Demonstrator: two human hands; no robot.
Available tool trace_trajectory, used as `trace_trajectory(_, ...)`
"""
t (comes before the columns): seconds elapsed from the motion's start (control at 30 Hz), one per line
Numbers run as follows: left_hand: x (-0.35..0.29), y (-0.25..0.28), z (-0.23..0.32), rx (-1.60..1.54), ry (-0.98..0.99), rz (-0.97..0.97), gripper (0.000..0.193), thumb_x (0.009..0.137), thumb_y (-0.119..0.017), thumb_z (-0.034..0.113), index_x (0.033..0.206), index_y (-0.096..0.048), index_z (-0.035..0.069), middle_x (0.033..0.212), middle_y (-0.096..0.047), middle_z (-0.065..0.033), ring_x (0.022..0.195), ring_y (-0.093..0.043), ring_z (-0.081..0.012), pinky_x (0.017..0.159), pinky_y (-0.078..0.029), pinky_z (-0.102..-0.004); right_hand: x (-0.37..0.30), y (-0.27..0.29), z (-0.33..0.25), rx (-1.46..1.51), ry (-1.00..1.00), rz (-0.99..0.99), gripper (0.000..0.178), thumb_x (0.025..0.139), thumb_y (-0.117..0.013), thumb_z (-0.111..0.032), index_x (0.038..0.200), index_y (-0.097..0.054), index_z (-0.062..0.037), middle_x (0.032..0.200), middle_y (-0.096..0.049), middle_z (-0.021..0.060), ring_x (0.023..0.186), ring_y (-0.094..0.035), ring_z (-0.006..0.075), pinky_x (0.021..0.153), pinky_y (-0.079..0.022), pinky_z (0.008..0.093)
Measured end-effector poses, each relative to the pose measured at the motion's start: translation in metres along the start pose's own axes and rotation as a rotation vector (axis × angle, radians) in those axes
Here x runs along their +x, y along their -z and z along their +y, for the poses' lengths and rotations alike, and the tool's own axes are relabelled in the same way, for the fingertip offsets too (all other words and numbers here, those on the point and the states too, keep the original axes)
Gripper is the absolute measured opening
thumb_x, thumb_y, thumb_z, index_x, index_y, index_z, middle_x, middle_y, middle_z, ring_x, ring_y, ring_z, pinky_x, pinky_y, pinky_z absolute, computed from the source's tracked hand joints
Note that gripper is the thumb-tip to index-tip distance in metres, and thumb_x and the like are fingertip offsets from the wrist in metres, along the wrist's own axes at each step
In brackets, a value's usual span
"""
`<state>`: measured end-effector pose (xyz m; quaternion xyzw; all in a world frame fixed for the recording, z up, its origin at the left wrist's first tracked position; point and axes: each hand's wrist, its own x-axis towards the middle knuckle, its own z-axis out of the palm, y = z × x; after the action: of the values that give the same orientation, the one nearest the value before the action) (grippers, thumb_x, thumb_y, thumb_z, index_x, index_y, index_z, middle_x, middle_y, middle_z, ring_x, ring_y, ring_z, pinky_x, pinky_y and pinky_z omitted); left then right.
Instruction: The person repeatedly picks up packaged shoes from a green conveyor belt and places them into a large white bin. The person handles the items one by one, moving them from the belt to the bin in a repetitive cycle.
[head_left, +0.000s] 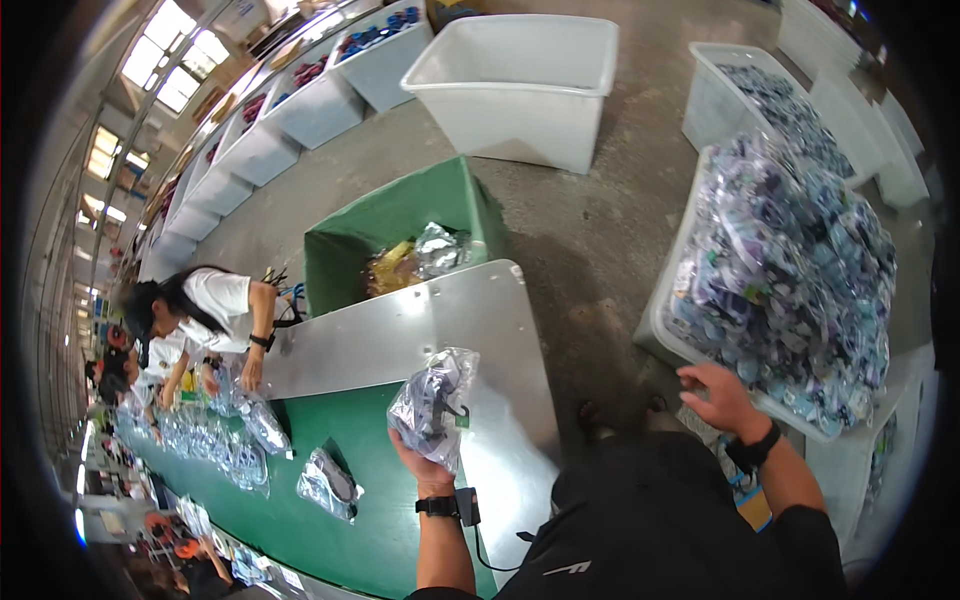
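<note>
My left hand is closed round the lower part of a clear plastic bag. Inside it is a grey, shoe-like item with a black hook and a small green tag. This bag is held up over the edge where the green conveyor belt meets a metal border. Another clear bag with a dark grey item lies on the belt to the left. My right hand is empty, its fingers loosely bent and apart. It hovers beside a white bin heaped with similar bagged items.
Beyond the metal table stands a green bin with crumpled plastic inside. A white tub is farther back, near a row of filled bins. Co-workers, one a person in a white shirt, handle bags along the belt.
</note>
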<state>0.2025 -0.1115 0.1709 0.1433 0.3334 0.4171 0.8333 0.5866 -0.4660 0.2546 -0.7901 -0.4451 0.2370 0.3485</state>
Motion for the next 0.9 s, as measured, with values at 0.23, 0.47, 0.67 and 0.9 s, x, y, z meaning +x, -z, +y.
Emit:
trace_trajectory(0.23,-0.048,-0.128,-0.060,0.173,0.172,-0.284,0.080,0.108,-0.039,0.066,0.161,-0.041,0.006,0.157,-0.051,-0.0170,0.139,-0.054,-0.0373,0.119,-0.043,-0.0547,0.042,0.023,-0.033,0.545,-0.058,-0.215,0.053,0.099,-0.075,-0.030,0.142,-0.059,-0.0023,0.115,-0.071,0.0107,0.104,-0.068,0.0196,0.091,-0.056,0.0371)
trace_trajectory(0.47,-0.087,-0.234,-0.155,0.492,0.338,-0.503,0.089,0.104,-0.035,0.075,0.164,-0.033,0.008,0.159,-0.047,-0.0185,0.142,-0.051,-0.0391,0.118,-0.042,-0.0549,0.026,0.050,-0.036,0.807,0.004,-0.160,0.110,0.089,-0.085,-0.039,0.166,-0.018,0.0022,0.147,-0.054,0.0213,0.134,-0.054,0.0272,0.112,-0.046,0.0365)
trace_trajectory(0.67,-0.098,-0.274,-0.210,0.431,0.443,-0.644,0.082,0.106,-0.046,0.065,0.163,-0.033,0.008,0.162,-0.045,-0.0162,0.144,-0.049,-0.0370,0.121,-0.039,-0.0556,-0.005,0.121,0.008,0.968,-0.229,-0.017,0.104,0.088,-0.082,-0.028,0.167,-0.020,0.0014,0.139,-0.057,0.0186,0.123,-0.057,0.0233,0.105,-0.047,0.0348)
trace_trajectory(0.9,-0.090,-0.308,-0.244,0.560,0.473,-0.830,0.083,0.108,-0.041,0.065,0.161,-0.039,0.002,0.151,-0.054,-0.0137,0.136,-0.055,-0.0308,0.110,-0.047,-0.0485,-0.031,0.220,0.063,1.251,-0.178,0.301,0.074,0.097,-0.068,-0.018,0.161,-0.034,-0.0031,0.111,-0.068,0.0032,0.098,-0.065,0.0118,0.088,-0.054,0.0284)
